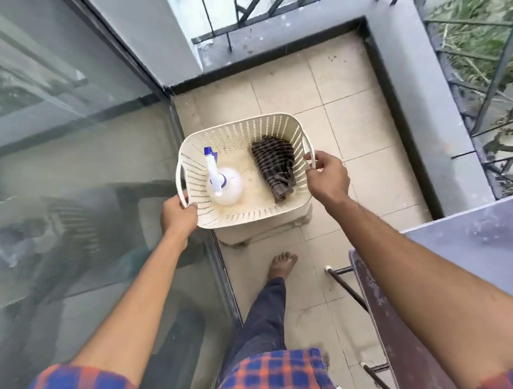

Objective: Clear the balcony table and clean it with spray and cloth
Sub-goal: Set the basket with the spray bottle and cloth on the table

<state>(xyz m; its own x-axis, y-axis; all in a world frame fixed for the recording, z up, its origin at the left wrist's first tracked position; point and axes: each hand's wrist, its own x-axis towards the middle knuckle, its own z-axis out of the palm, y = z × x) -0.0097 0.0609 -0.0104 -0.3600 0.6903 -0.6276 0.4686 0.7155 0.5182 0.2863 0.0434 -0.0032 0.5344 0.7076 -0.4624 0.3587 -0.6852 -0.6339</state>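
Observation:
A cream perforated plastic basket [265, 128] is in front of me, over a pale stool on the tiled floor. My left hand [178, 216] grips its near-left handle and my right hand [326, 178] grips its right handle. Inside lie a white spray bottle [229, 186] with a blue-tipped nozzle at the left and a dark striped cloth [272, 164] at the right. The grey balcony table [480, 249] shows at the right edge, its top bare and smudged.
A glass sliding door [64, 142] runs along the left. A grey parapet with black railing [418, 84] bounds the balcony ahead and right. A folding chair frame [378, 318] stands by my right arm. My bare foot [282, 265] is on the tiles.

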